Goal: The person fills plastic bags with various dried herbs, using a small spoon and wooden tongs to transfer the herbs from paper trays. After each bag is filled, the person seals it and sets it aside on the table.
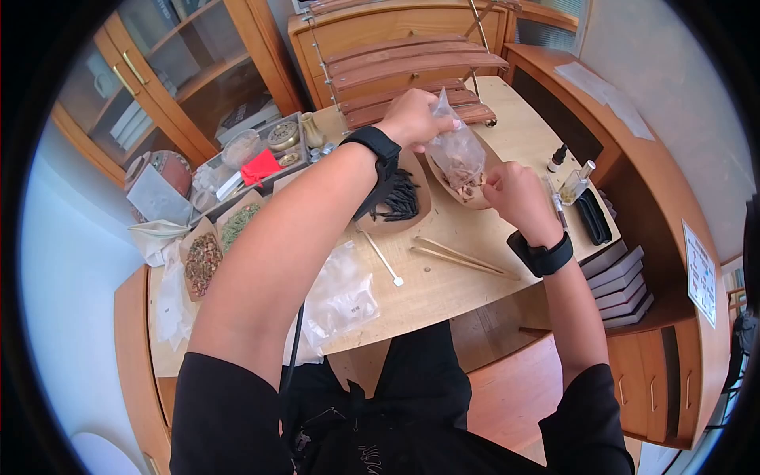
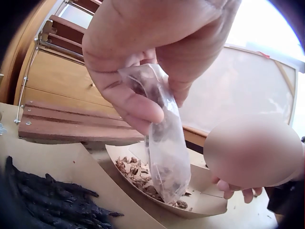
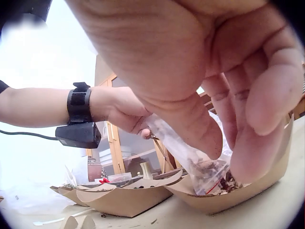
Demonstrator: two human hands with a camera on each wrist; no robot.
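My left hand [image 1: 416,119] grips the upper end of a clear plastic bag [image 1: 459,154], whose lower end hangs in a paper tray [image 2: 214,202]. Dry brown chips [image 2: 133,171] lie in that tray, and some brown bits show inside the bag. At the tray's near right side is my right hand [image 1: 522,198], its fingers loosely bent close to the bag's lower end. In the right wrist view a gap shows between its thumb and fingertips. Left of this tray, a second paper tray holds dark, thin, stick-like pieces [image 1: 404,198], partly hidden by the left wrist in the head view.
Wooden tweezers [image 1: 463,257] and a small white scoop [image 1: 384,257] lie in front. Trays of mixed dried bits [image 1: 203,265] and green herbs [image 1: 240,226] stand left, near plastic bags [image 1: 340,293]. A slatted wooden rack [image 1: 408,67] stands behind; small bottles [image 1: 574,184] and a black case [image 1: 592,218] sit right.
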